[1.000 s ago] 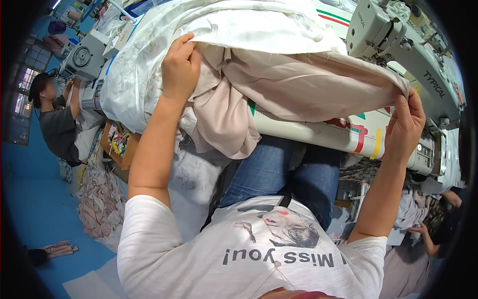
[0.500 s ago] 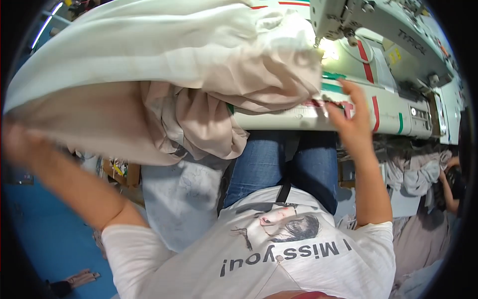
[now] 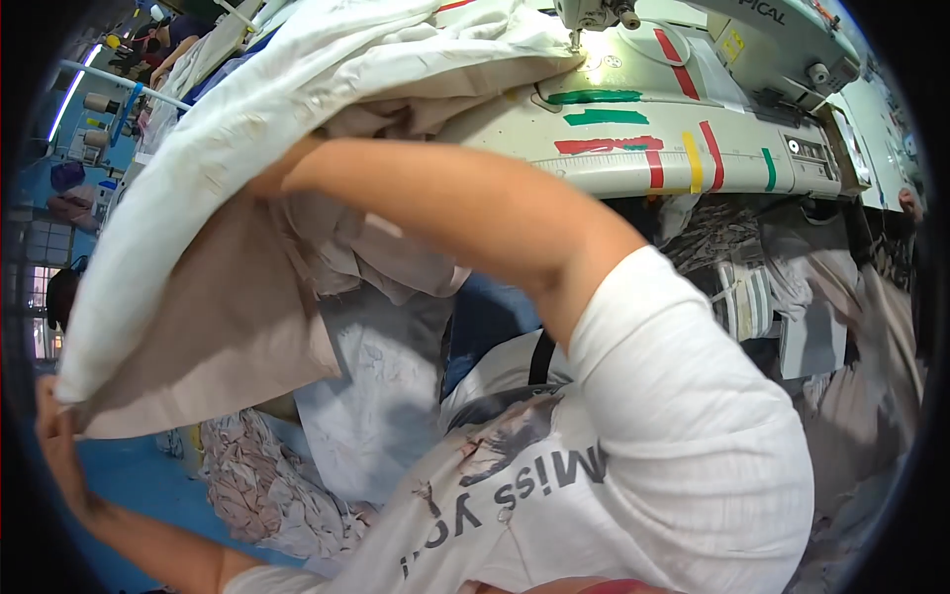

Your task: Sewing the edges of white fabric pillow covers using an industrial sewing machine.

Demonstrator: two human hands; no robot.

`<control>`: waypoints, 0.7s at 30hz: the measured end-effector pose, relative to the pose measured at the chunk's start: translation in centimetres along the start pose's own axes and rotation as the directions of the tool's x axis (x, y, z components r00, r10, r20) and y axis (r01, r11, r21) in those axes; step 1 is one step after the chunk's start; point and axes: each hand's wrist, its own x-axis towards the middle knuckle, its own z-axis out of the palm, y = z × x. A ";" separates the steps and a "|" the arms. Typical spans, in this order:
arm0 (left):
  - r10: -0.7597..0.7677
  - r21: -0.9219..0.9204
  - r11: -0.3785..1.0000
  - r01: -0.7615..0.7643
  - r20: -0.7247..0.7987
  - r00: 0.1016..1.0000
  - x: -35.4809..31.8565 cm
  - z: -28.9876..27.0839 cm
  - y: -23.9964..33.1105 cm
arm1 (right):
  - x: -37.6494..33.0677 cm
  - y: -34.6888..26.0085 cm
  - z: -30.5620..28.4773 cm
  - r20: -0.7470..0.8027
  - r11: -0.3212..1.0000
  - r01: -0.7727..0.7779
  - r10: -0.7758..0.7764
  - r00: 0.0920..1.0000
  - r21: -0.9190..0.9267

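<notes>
A large sheet of white and beige fabric (image 3: 228,228) hangs from the sewing table down to my left. My left hand (image 3: 54,426), low at the left edge, is closed on the fabric's lower corner and holds it stretched. My right forearm (image 3: 445,198) crosses the picture from right to left, and its hand goes in under the fabric's upper folds, so the hand itself is hidden. The far end of the fabric lies by the needle of a pale green sewing machine (image 3: 712,25).
The sewing table (image 3: 673,148) carries red, green and yellow tape marks. Heaps of patterned and white cloth (image 3: 277,485) lie on the blue floor (image 3: 139,475) by my knees. More cloth (image 3: 772,287) hangs under the table at right. Another person (image 3: 59,297) sits far left.
My right arm has swung from the table's front edge across to the left, into the fabric. My left hand has dropped lower with the corner, and the view has turned left.
</notes>
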 end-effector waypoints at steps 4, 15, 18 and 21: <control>-0.255 -0.006 0.962 0.274 0.345 0.903 -5.4 4.4 -8.7 | -7.2 -3.5 6.2 0.286 0.934 -0.090 -0.013 0.958 0.346; -0.657 -0.145 0.753 0.642 -0.126 0.743 -17.0 18.0 -24.7 | -26.7 -8.5 -4.1 0.567 0.423 -0.849 0.633 0.528 0.317; -0.414 0.269 0.830 0.488 -0.289 0.863 -20.8 21.1 -27.0 | -26.0 -8.1 -5.7 0.637 0.104 -0.908 0.680 0.363 0.406; -0.412 -0.145 0.911 0.386 -0.273 0.869 -6.5 31.0 -4.1 | -23.8 -7.0 -6.7 0.559 -0.126 -0.832 0.793 0.242 0.540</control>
